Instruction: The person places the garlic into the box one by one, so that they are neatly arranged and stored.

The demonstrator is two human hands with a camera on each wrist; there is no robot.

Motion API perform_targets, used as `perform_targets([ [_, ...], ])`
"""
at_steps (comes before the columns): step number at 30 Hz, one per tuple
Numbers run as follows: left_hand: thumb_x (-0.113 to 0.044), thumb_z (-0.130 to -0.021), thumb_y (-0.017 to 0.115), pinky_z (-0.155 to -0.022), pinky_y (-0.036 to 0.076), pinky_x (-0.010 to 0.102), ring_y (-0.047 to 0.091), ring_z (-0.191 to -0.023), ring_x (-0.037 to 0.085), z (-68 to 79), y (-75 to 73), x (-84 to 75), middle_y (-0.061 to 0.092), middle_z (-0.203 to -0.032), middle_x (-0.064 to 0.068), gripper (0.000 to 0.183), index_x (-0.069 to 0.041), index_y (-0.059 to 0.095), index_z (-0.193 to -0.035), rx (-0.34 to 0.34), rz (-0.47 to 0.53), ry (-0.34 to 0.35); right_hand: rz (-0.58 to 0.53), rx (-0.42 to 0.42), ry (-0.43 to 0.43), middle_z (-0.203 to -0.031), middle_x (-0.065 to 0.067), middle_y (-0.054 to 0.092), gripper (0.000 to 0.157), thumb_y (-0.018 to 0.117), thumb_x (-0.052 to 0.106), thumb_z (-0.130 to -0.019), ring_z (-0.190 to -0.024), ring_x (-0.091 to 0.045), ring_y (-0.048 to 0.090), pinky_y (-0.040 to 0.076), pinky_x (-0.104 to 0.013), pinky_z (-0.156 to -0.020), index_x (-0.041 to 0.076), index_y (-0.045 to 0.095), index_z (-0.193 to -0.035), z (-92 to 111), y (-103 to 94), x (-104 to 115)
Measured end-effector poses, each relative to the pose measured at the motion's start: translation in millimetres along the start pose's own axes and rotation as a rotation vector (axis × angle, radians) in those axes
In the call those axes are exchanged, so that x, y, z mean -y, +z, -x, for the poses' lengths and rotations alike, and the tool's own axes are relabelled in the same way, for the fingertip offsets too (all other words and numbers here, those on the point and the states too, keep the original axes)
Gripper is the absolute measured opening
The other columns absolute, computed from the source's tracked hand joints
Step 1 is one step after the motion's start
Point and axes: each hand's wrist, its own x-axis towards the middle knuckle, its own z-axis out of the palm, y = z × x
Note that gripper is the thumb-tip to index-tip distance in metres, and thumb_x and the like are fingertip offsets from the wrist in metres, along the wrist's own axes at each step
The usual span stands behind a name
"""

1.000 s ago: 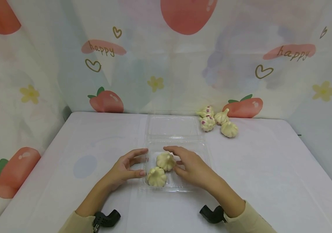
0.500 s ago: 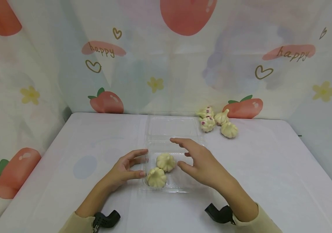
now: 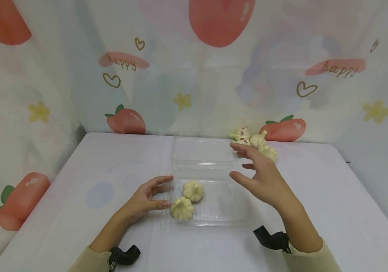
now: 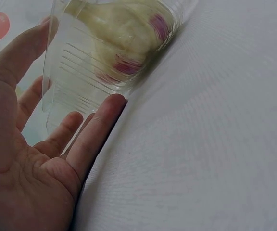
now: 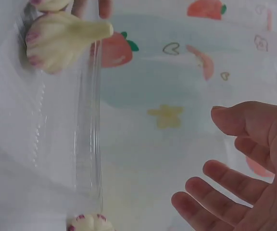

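A clear plastic clamshell box (image 3: 214, 217) lies on the table with its lid (image 3: 200, 151) folded back. Two garlic bulbs, a rear one (image 3: 193, 190) and a front one (image 3: 182, 208), sit in the left part of its base. My left hand (image 3: 148, 196) touches the box's left side, its fingers relaxed along the wall; the left wrist view shows garlic (image 4: 124, 38) through the plastic. My right hand (image 3: 263, 177) is in the air to the right of the box, holding nothing, its fingers spread. Behind its fingertips, several more garlic bulbs (image 3: 258, 139) are partly hidden.
The white table (image 3: 323, 204) ends at a printed cloth backdrop (image 3: 207, 94) close behind the garlic group. Black wrist devices, one on the left (image 3: 125, 255) and one on the right (image 3: 271, 238), stick out inward from the sleeves.
My right hand has moved from the rear bulb in the box up and rightward, toward the garlic group at the back. The left hand stays at the box's side.
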Motion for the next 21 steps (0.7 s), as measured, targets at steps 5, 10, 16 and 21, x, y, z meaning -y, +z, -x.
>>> perform_targets([
  [5, -0.008, -0.086, 0.077, -0.103, 0.044, 0.041, 0.043, -0.137, 0.036, 0.1, 0.9, -0.2, 0.037, -0.158, 0.01, 0.072, -0.01, 0.043, -0.15, -0.005, -0.002, -0.002, 0.013, -0.08, 0.064, -0.145, -0.006, 0.054, 0.066, 0.078, 0.009, -0.087, -0.126, -0.031, 0.057, 0.054, -0.039, -0.091, 0.013, 0.049, -0.145, 1, -20.1, -19],
  [10, -0.007, -0.086, 0.077, -0.104, 0.043, 0.045, 0.043, -0.137, 0.037, 2.5, 0.4, -0.6, 0.037, -0.158, 0.012, 0.072, -0.009, 0.043, -0.149, -0.014, -0.01, 0.009, 0.026, -0.149, 0.151, -0.145, -0.008, 0.053, 0.066, 0.078, 0.014, -0.087, -0.13, -0.035, 0.053, 0.053, -0.034, -0.095, 0.013, 0.047, -0.146, 1, -32.3, -40],
  [16, -0.006, -0.087, 0.077, -0.103, 0.044, 0.046, 0.043, -0.137, 0.038, 2.3, -0.9, 0.9, 0.035, -0.158, 0.014, 0.072, -0.007, 0.042, -0.15, -0.013, -0.007, 0.023, 0.009, -0.301, 0.296, -0.149, -0.015, 0.044, 0.071, 0.077, 0.013, -0.087, -0.14, -0.04, 0.037, 0.038, -0.065, -0.104, 0.013, 0.043, -0.149, 0, -35.3, -72],
  [21, -0.01, -0.087, 0.077, -0.102, 0.045, 0.043, 0.044, -0.137, 0.038, 0.4, -0.8, 4.3, 0.035, -0.158, 0.015, 0.073, -0.007, 0.041, -0.15, 0.005, -0.002, 0.037, -0.007, -0.364, 0.473, -0.161, -0.014, 0.026, 0.084, 0.074, 0.019, -0.089, -0.149, -0.036, 0.022, 0.025, -0.069, -0.111, 0.019, 0.026, -0.158, 7, -34.8, -98],
])
